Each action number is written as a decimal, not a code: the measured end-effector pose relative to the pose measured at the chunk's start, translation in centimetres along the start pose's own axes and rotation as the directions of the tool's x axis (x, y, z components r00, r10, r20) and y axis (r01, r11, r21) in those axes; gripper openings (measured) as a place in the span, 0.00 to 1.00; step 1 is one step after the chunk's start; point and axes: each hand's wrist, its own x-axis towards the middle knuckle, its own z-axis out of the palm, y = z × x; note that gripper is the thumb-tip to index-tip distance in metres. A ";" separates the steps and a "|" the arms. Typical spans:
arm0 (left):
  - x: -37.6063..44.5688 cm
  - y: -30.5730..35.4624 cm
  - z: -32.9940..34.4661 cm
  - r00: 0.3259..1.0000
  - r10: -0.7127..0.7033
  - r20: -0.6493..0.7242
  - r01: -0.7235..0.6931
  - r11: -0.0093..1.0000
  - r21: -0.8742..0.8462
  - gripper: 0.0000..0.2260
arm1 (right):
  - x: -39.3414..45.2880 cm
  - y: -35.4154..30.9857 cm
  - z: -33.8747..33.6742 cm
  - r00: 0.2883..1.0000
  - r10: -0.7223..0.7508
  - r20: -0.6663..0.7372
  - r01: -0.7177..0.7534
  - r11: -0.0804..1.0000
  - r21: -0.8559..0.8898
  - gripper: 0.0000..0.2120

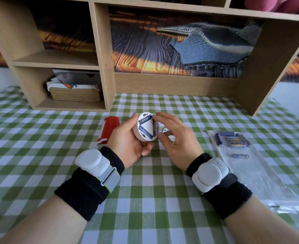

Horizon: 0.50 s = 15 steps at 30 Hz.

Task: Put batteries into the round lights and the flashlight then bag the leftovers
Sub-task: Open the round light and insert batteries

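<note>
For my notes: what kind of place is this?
Probably a home desk or table: a green checked tablecloth, a wooden shelf unit on it, and a cloth-lined basket in its lower compartment.

Lighting: soft, even daylight; my tabletop [145, 199] bright, shadows faint. Shelf [99, 55] recesses beyond my grips dim. Wide-angle bending at edges. Slight overall softness; no glare.

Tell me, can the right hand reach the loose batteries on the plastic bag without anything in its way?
Probably yes. The batteries lie uncovered on the bag just right of the right hand, with only bare tablecloth between.
</note>
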 end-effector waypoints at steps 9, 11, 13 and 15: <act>0.1 0.1 0.0 1.000 0.005 -0.022 -0.006 1.000 -0.029 0.24 | -0.1 -0.2 0.0 1.000 0.024 -0.006 -0.024 1.000 -0.015 0.16; 0.1 0.0 0.0 1.000 -0.001 -0.027 0.000 1.000 -0.018 0.25 | -0.1 -0.2 0.0 0.999 0.032 -0.003 -0.032 0.999 -0.043 0.16; 0.2 0.0 0.0 0.999 -0.007 -0.031 0.006 1.000 -0.008 0.25 | -0.1 -0.1 0.1 0.999 0.044 -0.003 -0.045 0.997 -0.069 0.16; 0.2 0.0 0.0 0.999 -0.009 -0.034 0.009 1.000 -0.001 0.25 | -0.1 0.0 0.1 0.998 0.063 -0.002 -0.062 0.994 -0.085 0.15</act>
